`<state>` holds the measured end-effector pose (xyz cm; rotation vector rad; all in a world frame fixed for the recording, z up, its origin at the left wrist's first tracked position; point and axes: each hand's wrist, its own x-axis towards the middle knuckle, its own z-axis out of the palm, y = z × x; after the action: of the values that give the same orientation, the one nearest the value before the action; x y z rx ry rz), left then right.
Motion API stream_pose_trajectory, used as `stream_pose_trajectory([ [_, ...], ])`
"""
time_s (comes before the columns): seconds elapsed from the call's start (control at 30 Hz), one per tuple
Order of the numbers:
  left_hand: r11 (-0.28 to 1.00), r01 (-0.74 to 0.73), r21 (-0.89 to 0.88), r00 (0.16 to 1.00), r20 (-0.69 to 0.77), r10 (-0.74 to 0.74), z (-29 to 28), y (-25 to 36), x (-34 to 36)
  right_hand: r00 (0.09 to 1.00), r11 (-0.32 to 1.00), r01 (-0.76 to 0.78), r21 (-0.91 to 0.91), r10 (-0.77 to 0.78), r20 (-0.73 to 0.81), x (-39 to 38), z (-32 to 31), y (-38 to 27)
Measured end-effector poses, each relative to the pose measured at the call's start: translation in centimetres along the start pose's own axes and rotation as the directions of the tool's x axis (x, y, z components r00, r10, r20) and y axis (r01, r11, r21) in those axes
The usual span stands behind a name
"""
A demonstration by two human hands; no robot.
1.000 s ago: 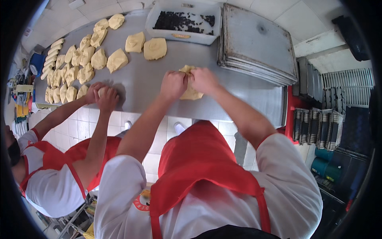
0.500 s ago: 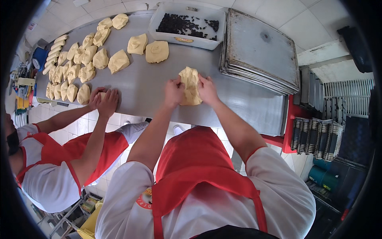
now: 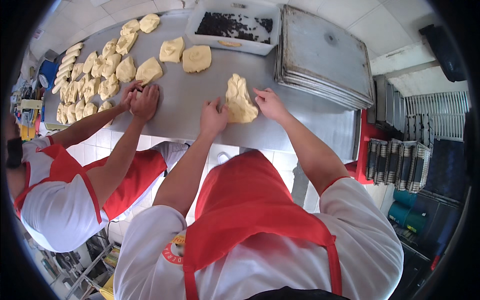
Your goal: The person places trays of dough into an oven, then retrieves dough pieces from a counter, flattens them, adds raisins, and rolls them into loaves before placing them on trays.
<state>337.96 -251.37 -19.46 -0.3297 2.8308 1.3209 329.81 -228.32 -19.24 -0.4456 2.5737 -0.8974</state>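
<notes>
In front of me an uneven, flattened piece of pale yellow dough [image 3: 240, 100] lies on the steel table, narrower at its far end and wider at the near one. My left hand [image 3: 213, 119] rests close against its left edge, fingers loosely bent and not gripping it. On the other side my right hand [image 3: 272, 105] is off the dough, a small gap between them, with the index finger stretched out toward it. Two more dough pieces, a squarish one [image 3: 196, 59] and a folded one [image 3: 172, 49], lie farther off to the left.
A white tub [image 3: 232, 42] of dark bits stands at the back. Stacked baking trays [image 3: 325, 55] fill the table's right end. Many dough pieces [image 3: 125, 69] cover the left part, beside rolled ones [image 3: 67, 64]. At my left a co-worker's hands [image 3: 142, 101] press together on the table [image 3: 182, 102].
Both my hands have let go of the dough's sides, the right one moving outward. The dough now lies on the table with a changed outline. The co-worker's hands have moved farther over the table.
</notes>
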Motion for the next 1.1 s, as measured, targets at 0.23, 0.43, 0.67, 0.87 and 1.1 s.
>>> stream_pose_trajectory([
  [0.23,0.958,-0.198,0.207,0.979,0.086,0.184,2.8,1.0,-3.3,0.971,0.978,0.126,-0.169,-0.156,-0.183,-5.9,6.0,-3.4],
  [0.43,0.813,-0.409,0.414,0.912,0.176,0.369,3.8,-1.4,-1.3,0.990,0.930,0.130,-0.344,-0.100,0.102,-3.1,4.8,-5.1],
  [0.67,0.977,-0.210,0.017,0.977,-0.018,0.211,2.8,-1.5,-5.2,0.968,0.990,0.089,-0.110,-0.112,-0.225,-7.3,4.8,-3.1],
  [0.87,0.825,-0.443,0.350,0.894,0.102,0.436,4.0,-1.2,-2.9,0.966,0.897,0.219,-0.384,-0.255,-0.045,-6.4,6.5,-3.6],
  [1.1,0.996,-0.081,0.021,0.993,0.087,0.079,0.1,-0.4,-0.4,0.999,0.998,-0.047,-0.035,0.047,-0.013,-2.2,-0.9,-4.8],
])
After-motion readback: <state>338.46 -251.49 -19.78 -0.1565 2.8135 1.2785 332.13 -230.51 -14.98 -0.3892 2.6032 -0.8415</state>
